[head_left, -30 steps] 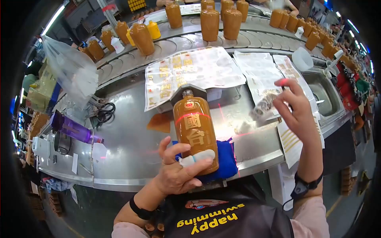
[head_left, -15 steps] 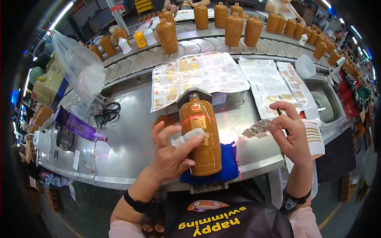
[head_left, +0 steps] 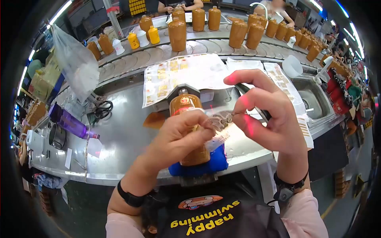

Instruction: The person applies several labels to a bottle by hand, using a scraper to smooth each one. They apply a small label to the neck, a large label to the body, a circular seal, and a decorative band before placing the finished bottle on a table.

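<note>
A brown glazed bottle (head_left: 197, 158) with raised characters and a red emblem leans back in a dark angled holder (head_left: 171, 95), its base on a blue cloth (head_left: 220, 158). In front of it, my left hand (head_left: 178, 137) pinches one end of a clear, grey-patterned decal strip (head_left: 219, 121). My right hand (head_left: 272, 115) has thumb and fingertip at the strip's other end. It also holds a dark slim tool (head_left: 263, 114) that looks like tweezers. Red laser light falls on my right fingers. The bottle's middle is hidden by my left hand.
Printed decal sheets (head_left: 198, 71) lie behind the holder. Beyond runs a conveyor (head_left: 131, 61) with several brown bottles (head_left: 177, 35). A sink (head_left: 315, 97) is at right. Scissors (head_left: 104, 111) and a purple bottle (head_left: 71, 123) lie at left. Other people sit across.
My left hand has left the bottle's front, where it pressed a white wad. The decal strip has come up off the table between my hands. My right hand has moved left.
</note>
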Tool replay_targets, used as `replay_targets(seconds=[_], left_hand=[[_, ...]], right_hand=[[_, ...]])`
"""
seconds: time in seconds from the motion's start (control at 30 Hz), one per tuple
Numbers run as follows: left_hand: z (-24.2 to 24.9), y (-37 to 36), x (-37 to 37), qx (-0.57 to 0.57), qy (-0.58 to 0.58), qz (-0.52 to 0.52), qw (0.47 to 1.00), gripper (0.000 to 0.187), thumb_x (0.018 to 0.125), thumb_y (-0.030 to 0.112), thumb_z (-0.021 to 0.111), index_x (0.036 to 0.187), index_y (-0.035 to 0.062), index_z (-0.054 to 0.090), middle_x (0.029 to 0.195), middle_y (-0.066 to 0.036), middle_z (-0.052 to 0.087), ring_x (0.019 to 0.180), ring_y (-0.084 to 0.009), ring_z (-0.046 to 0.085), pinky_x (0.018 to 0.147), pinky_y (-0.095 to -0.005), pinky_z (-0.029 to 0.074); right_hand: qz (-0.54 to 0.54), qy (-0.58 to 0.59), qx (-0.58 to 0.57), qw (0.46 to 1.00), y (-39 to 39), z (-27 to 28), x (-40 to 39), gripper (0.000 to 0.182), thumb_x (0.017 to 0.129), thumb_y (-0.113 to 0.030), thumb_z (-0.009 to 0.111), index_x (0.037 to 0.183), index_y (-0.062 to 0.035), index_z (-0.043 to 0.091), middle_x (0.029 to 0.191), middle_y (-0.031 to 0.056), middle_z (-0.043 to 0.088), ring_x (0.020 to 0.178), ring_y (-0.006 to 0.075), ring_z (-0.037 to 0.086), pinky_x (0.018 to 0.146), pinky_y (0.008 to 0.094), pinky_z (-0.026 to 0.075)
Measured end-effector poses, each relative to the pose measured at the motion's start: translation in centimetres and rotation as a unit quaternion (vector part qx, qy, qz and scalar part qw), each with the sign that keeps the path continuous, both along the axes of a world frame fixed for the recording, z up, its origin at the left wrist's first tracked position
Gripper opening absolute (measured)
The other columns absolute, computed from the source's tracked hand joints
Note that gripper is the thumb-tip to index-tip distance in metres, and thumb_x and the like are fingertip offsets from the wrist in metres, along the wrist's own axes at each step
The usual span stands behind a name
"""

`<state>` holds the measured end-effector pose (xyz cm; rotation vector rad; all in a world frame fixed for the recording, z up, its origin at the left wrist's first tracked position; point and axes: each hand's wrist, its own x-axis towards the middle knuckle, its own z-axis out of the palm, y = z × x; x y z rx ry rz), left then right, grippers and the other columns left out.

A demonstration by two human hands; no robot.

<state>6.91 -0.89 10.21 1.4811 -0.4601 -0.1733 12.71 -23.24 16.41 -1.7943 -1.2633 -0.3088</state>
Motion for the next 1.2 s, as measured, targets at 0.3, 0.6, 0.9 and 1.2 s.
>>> replay_targets(seconds=[0.3, 0.6, 0.9, 1.2], left_hand=[[1.6, 2.0, -3.4, 0.186, 0.054, -0.006, 0.981, 0.011, 0.094, 0.012, 0.061, 0.094, 0.0014, 0.062, 0.077, -0.001, 0.062, 0.072, -0.0060, 0.055, 0.064, -0.0242, 0.046], [-2.6, 4.6, -4.9, 0.160, 0.133, 0.060, 0.976, 0.017, 0.094, 0.019, 0.063, 0.090, 0.0022, 0.061, 0.075, 0.001, 0.060, 0.072, -0.0064, 0.055, 0.066, -0.0240, 0.046], [-3.9, 4.4, -4.9, 0.135, 0.160, 0.119, 0.971, 0.015, 0.092, 0.017, 0.066, 0.090, 0.0052, 0.057, 0.078, 0.003, 0.057, 0.070, -0.0040, 0.051, 0.062, -0.0214, 0.042], [-3.6, 5.0, -4.2, 0.137, 0.175, 0.110, 0.969, 0.016, 0.093, 0.017, 0.065, 0.088, 0.0040, 0.059, 0.075, 0.002, 0.058, 0.069, -0.0044, 0.050, 0.061, -0.0232, 0.043]], right_hand=[[0.031, 0.172, 0.000, 0.985, 0.8, -5.7, -1.8, 0.015, 0.082, -0.009, 0.073, 0.083, -0.0031, 0.059, 0.116, 0.0147, 0.059, 0.081, 0.0117, 0.054, 0.074, 0.0265, 0.045], [-0.017, 0.220, -0.018, 0.975, -0.5, -10.9, -2.6, 0.014, 0.088, -0.011, 0.071, 0.085, -0.0019, 0.061, 0.118, 0.0137, 0.056, 0.080, 0.0124, 0.056, 0.089, 0.0320, 0.047], [-0.027, 0.317, -0.007, 0.948, -1.1, -12.2, -2.5, 0.012, 0.080, -0.006, 0.070, 0.082, -0.0038, 0.059, 0.120, 0.0127, 0.055, 0.096, 0.0136, 0.054, 0.088, 0.0297, 0.045], [-0.038, 0.362, 0.047, 0.930, 0.3, -12.9, -1.8, 0.011, 0.088, -0.010, 0.068, 0.083, -0.0012, 0.063, 0.115, 0.0121, 0.058, 0.098, 0.0144, 0.056, 0.085, 0.0294, 0.045]])
